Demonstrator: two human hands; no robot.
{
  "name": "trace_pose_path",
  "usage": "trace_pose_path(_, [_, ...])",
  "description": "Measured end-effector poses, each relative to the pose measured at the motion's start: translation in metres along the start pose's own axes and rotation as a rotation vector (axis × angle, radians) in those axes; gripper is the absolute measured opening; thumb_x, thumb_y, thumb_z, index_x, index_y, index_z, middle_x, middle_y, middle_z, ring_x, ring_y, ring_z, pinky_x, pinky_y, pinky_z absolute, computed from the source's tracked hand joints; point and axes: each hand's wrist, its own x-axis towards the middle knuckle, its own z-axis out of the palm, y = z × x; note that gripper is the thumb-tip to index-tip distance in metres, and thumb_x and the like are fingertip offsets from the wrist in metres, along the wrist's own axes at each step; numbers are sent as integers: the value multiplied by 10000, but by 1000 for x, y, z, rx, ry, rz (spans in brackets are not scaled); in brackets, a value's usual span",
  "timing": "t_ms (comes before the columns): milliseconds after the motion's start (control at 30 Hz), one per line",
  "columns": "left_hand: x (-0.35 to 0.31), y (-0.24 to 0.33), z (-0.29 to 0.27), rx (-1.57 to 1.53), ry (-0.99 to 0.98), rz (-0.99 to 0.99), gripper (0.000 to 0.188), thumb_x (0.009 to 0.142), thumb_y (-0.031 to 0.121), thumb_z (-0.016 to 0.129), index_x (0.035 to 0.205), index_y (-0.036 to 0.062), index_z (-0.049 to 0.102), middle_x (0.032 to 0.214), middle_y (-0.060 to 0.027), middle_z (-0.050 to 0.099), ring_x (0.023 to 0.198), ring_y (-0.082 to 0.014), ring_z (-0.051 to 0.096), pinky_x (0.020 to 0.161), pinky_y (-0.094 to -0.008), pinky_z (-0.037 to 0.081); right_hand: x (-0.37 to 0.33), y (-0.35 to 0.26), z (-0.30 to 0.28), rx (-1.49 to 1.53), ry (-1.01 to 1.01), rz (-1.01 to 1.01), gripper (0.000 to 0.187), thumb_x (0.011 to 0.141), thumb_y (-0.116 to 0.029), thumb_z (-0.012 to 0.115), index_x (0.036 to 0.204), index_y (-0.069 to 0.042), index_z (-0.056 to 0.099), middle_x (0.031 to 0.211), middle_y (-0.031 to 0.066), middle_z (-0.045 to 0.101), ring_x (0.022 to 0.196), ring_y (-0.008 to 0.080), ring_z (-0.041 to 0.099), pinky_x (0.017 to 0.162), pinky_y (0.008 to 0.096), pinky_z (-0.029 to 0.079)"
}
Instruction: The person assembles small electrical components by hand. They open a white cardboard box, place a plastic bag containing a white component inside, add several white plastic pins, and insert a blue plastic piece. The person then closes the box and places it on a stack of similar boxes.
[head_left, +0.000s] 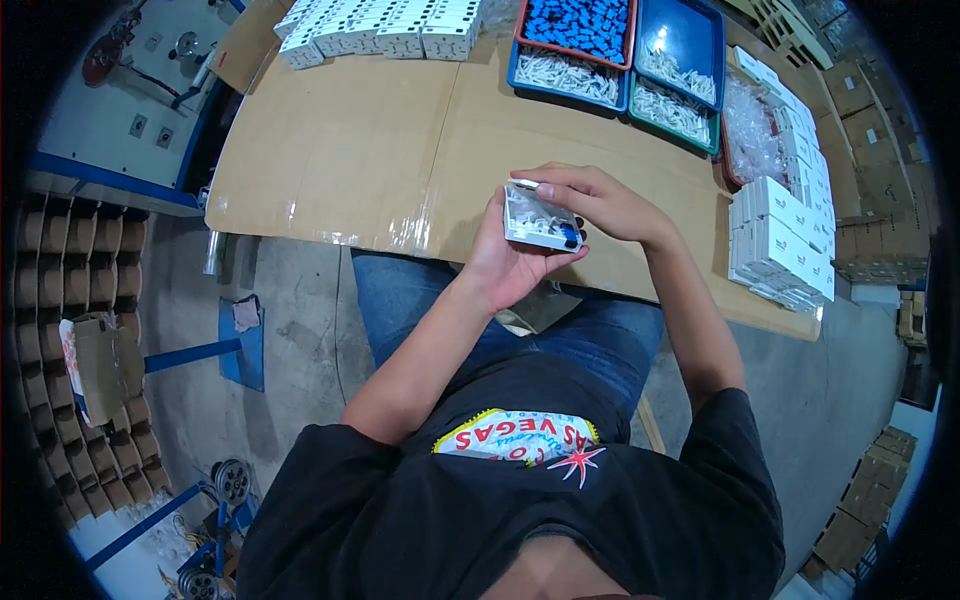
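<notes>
Right now, I watch from afar as the left hand (494, 262) cradles a small open white box (538, 241) from below, just above the near edge of the cardboard-covered table (345, 150). The right hand (610, 208) curls over the box's far rim, touching it (whether it pinches anything, I cannot tell). White and dark blue pieces show inside. Toward the table's far edge sits a red tray (575, 54) of blue pieces (575, 22); along its right edge, stacked white cartons (785, 232)
</notes>
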Motion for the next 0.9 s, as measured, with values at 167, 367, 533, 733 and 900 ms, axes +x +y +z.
trace_pose_path(167, [1, 0, -3, 1, 33, -7, 658, 1068, 613, 314, 1437, 93, 477, 1326, -168, 609, 1179, -346, 637, 1035, -548, 521, 0, 8, 7, 55, 29, -24, 462, 1083, -351, 514, 1381, -15, 619, 1258, 100, 684, 1147, 170, 612, 1019, 326, 470])
trace_pose_path(367, [1, 0, -5, 11, 61, -12, 638, 1058, 633, 327, 1409, 130, 501, 1308, -137, 615, 1151, -315, 638, 989, -537, 535, 0, 13, 9, 84, 26, -16, 441, 1082, -301, 512, 1409, -20, 604, 1334, 110, 664, 1215, 173, 595, 1067, 333, 448])
trace_pose_path(533, [3, -1, -10, 25, 85, -25, 623, 1059, 633, 314, 1391, 142, 508, 1312, -125, 603, 1162, -288, 611, 971, -549, 533, 0, 18, 16, 62, 40, -44, 456, 1088, -328, 506, 1411, -21, 604, 1291, 112, 684, 1163, 161, 607, 1029, 327, 467])
trace_pose_path(733, [5, 1, -14, 31, 113, -54, 603, 1066, 614, 298, 1378, 147, 518, 1328, -122, 591, 1158, -285, 601, 962, -537, 536, -2, 28, 22, 81, 79, -27, 474, 1090, -360, 511, 1402, -16, 608, 1199, 112, 726, 1040, 135, 628, 942, 308, 503])
trace_pose_path(900, [5, 0, -17, 38, 106, -76, 593, 1067, 607, 297, 1371, 151, 524, 1339, -119, 584, 1174, -288, 592, 963, -526, 536, -5, 34, 27, 93, 94, -42, 473, 1088, -358, 516, 1387, -5, 612, 1208, 116, 725, 1018, 134, 623, 937, 311, 503])
